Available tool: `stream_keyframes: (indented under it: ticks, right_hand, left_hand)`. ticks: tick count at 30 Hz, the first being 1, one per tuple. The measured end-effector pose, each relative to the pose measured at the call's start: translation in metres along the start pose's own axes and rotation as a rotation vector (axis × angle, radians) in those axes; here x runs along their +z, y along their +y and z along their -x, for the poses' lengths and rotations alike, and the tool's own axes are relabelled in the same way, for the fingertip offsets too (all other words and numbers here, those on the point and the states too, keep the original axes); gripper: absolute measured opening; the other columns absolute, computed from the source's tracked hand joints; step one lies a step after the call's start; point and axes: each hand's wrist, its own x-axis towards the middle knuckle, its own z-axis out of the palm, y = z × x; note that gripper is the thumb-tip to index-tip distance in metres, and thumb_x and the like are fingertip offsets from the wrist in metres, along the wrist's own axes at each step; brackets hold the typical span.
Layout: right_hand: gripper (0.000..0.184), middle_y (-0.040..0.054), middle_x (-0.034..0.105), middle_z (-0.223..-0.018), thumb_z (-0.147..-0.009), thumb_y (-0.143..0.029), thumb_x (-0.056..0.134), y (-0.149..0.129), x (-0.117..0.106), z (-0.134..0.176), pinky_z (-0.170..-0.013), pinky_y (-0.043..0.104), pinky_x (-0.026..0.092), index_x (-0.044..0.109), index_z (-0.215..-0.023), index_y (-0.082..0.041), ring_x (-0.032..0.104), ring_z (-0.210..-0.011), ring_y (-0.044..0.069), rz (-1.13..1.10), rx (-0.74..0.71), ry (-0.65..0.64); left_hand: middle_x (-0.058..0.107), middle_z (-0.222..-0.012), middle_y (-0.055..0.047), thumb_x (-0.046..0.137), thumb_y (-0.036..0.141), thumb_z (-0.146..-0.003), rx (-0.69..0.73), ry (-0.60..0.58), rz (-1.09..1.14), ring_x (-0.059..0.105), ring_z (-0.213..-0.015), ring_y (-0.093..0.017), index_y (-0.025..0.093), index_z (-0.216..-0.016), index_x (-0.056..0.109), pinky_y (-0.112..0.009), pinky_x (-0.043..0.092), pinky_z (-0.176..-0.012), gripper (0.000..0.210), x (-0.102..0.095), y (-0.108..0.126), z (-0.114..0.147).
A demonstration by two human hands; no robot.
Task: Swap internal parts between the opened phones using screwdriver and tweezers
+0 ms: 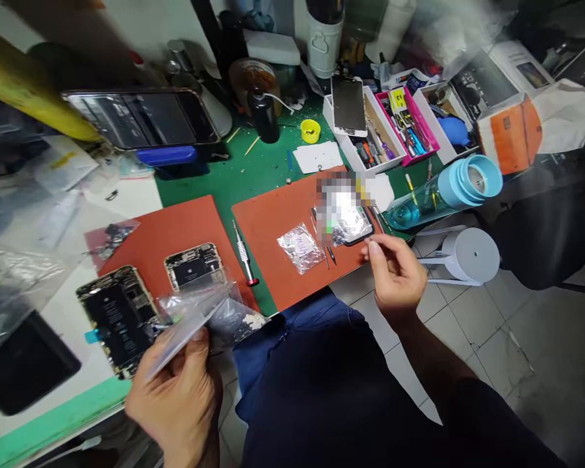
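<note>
My left hand pinches clear plastic zip bags between thumb and fingers; one bag has small pale bits in its corner. Just beyond it lie an opened phone with its battery showing and a second opened phone, partly behind the bags. My right hand is raised by the mat's right edge, thumb and fingertips pressed together; anything between them is too small to name. Near those fingertips rests a phone with a plastic bag over it, partly pixelated. A small marked bag lies to its left.
A screwdriver lies between two orange mats. Behind stand a propped phone, a dark bottle, a yellow cap and tool boxes. A blue water bottle and a grey stool are at right.
</note>
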Motion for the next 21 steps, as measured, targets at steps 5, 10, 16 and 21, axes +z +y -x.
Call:
stream_keyframes:
  ticks: [5, 10, 16, 21]
  right_hand:
    - [0.028, 0.0080, 0.080, -0.095, -0.103, -0.043, 0.061, 0.074, -0.022, 0.058, -0.081, 0.037, 0.064, 0.077, -0.109, -0.021, 0.077, -0.081, 0.022, 0.124, 0.303, -0.109]
    - [0.033, 0.0014, 0.074, -0.064, -0.094, -0.050, 0.067, 0.115, -0.013, 0.109, -0.057, 0.029, 0.058, 0.076, -0.080, -0.022, 0.068, -0.054, 0.018, 0.128, 0.401, -0.291]
    - [0.036, 0.0098, 0.085, -0.106, -0.092, -0.050, 0.077, 0.068, -0.031, 0.133, -0.088, 0.038, 0.064, 0.081, -0.117, -0.024, 0.081, -0.095, 0.026, 0.071, 0.327, -0.416]
    - [0.073, 0.0177, 0.076, -0.136, -0.092, -0.063, 0.077, 0.033, -0.055, 0.113, -0.093, 0.045, 0.065, 0.062, -0.152, -0.026, 0.081, -0.110, 0.032, -0.335, 0.379, -0.694]
  left_hand:
    - [0.072, -0.088, 0.003, 0.095, 0.046, -0.073, 0.023, -0.096, -0.002, 0.064, -0.077, -0.012, 0.017, -0.101, 0.078, -0.027, 0.055, -0.077, 0.043, 0.015, 0.014, -0.010]
    - [0.064, -0.079, 0.007, 0.096, 0.046, -0.072, 0.088, -0.176, -0.026, 0.056, -0.069, -0.010, 0.019, -0.094, 0.073, -0.022, 0.046, -0.062, 0.042, 0.025, 0.025, -0.025]
    - [0.072, -0.081, 0.003, 0.092, 0.045, -0.080, 0.106, -0.513, 0.055, 0.064, -0.064, -0.012, 0.020, -0.100, 0.071, -0.022, 0.051, -0.058, 0.039, 0.005, 0.015, 0.019]
    - [0.076, -0.094, -0.002, 0.072, 0.035, -0.098, 0.135, -0.978, 0.063, 0.071, -0.077, -0.016, 0.024, -0.111, 0.070, -0.024, 0.056, -0.067, 0.017, -0.018, 0.002, 0.078]
